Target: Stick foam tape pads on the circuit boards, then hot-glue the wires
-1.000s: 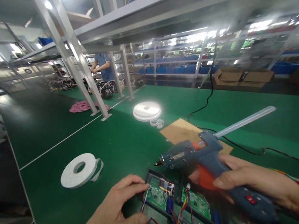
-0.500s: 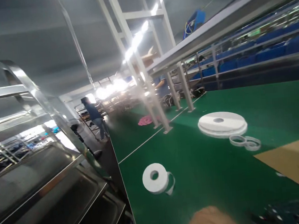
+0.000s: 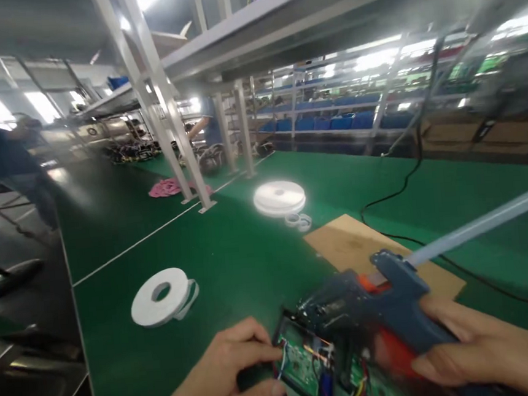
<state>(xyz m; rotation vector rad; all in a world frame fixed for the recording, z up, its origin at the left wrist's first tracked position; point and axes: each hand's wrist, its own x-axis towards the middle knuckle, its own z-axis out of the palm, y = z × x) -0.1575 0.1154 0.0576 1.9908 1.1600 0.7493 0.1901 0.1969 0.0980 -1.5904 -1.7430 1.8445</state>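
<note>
My right hand (image 3: pixel 480 345) is closed around the handle of a dark blue hot glue gun (image 3: pixel 393 297) with an orange-red trigger. A long translucent glue stick (image 3: pixel 483 225) sticks out of the gun's back. The gun's nozzle end is over an open black housing (image 3: pixel 287 325) holding green circuit boards (image 3: pixel 301 364) and coloured wires (image 3: pixel 360 393). At the housing's left side, my left hand (image 3: pixel 228 373) has its thumb and index finger closed about thin wires (image 3: pixel 283 366). The glue gun's tip is hard to make out against the black housing.
A white tape roll (image 3: pixel 159 298) lies at left on the green table (image 3: pixel 222 251). Farther back are a larger white reel (image 3: pixel 279 198), small rings (image 3: pixel 298 221), brown cardboard (image 3: pixel 341 234) and a black cable (image 3: pixel 397 192). Shelf posts (image 3: pixel 179 125) stand behind. A person (image 3: pixel 5 153) is at far left.
The view has swung right and down. Both hands, the glue gun and the open housing now show clearly; earlier only part of a hand and a blurred dark shape were at the bottom.
</note>
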